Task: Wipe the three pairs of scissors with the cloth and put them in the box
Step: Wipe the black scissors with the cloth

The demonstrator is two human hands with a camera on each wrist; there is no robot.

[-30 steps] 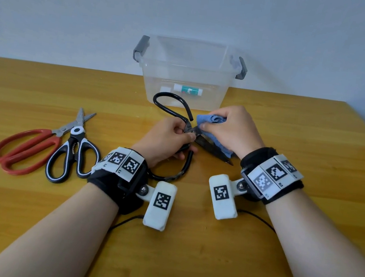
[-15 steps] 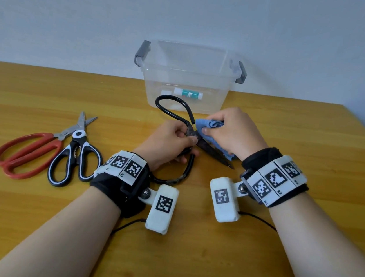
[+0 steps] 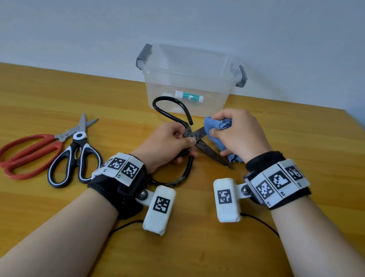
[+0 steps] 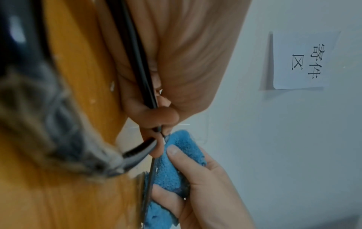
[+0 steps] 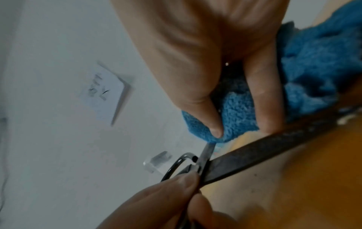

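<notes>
- Since a second earlier, the black iron scissors [image 3: 194, 139] had opened: the blades that lay almost together then stood crossed, one running up to the right into the blue cloth [image 3: 218, 131], the other slanting down to the right toward the surface [image 3: 184, 265].
- The right hand [image 3: 239, 134] had shifted with the cloth from the lower blade to the upper one, nearer the pivot.
- Judged from this, the wiping had passed to a second blade of the first pair, and nothing had gone into the box [image 3: 188, 81] yet.
- The left hand's [image 3: 167, 145] grip was clamped on the scissors at the pivot, thumb and fingers pinching the metal, with one handle loop rising toward the box and the other curling back beside the left wrist.
- The right hand's grip was closed round the bunched cloth; the right wrist view showed a fingertip and thumb pressing the cloth over the upper blade's end.
- So the worked blade lay inside the cloth within the right grip, directly in front of the box.
- The red-handled scissors [image 3: 25, 153] and the black-and-white scissors [image 3: 75, 159] lay well to the left of the box, side by side and touching, apparently unwiped.
- A small tube [image 3: 189, 96] lay inside the box.
</notes>
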